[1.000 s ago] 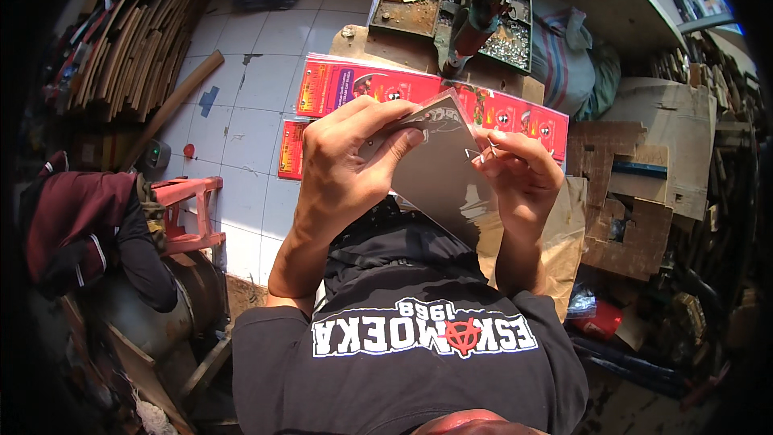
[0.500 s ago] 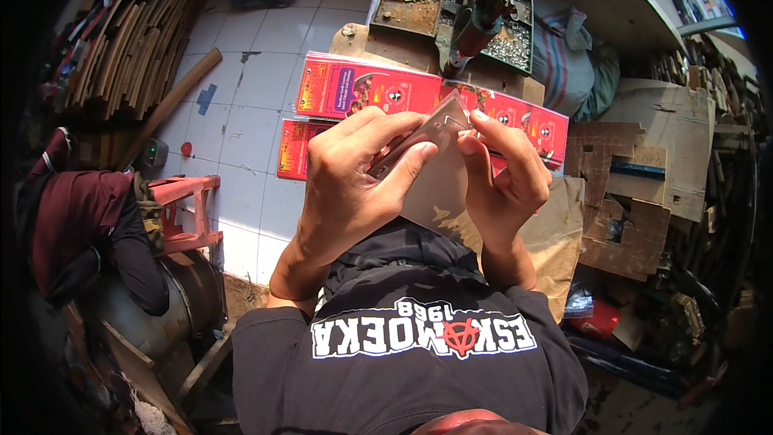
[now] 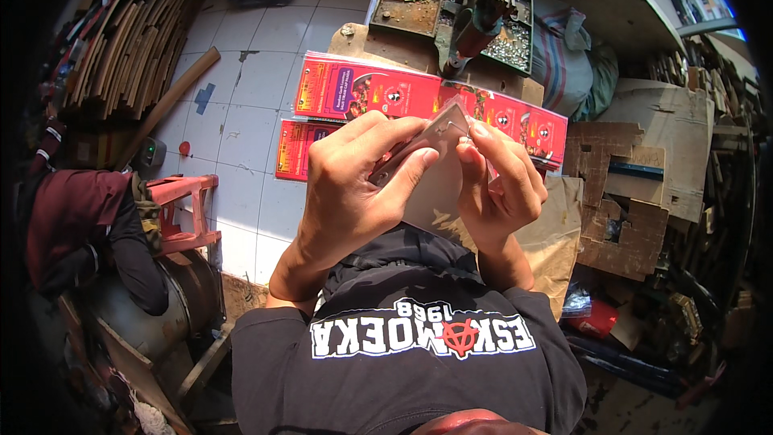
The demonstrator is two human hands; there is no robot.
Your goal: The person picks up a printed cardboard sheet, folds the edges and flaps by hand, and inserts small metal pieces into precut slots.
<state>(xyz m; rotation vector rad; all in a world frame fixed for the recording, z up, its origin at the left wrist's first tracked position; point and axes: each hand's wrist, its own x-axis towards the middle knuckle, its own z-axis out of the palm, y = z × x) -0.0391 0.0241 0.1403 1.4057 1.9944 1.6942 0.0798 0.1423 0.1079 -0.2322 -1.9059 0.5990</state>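
A grey-brown sheet or thin board (image 3: 435,181) is held up in front of my chest, its far corner pointing away from me. My left hand (image 3: 346,181) is closed on its left edge, thumb on the near face and fingers behind. Close to that corner lies a thin bent metal wire (image 3: 456,126), angled against the sheet. My right hand (image 3: 506,185) is closed in a pinch at the wire's right end, with a small pale bit between thumb and fingertip that is too small to name. Beyond both hands lie stacks of red printed sheets (image 3: 378,90).
A bench press (image 3: 475,32) stands past the sheets, beside a green compartment tray (image 3: 415,12) of small metal parts. Cut cardboard (image 3: 604,193) is at the right. On the left are a red plastic stool (image 3: 189,209), a bent-over person (image 3: 76,217) and stacked boards (image 3: 129,40).
My right fingertips have shifted slightly left and down at the corner, and the sheet has tilted a little. The person at the left has moved slightly.
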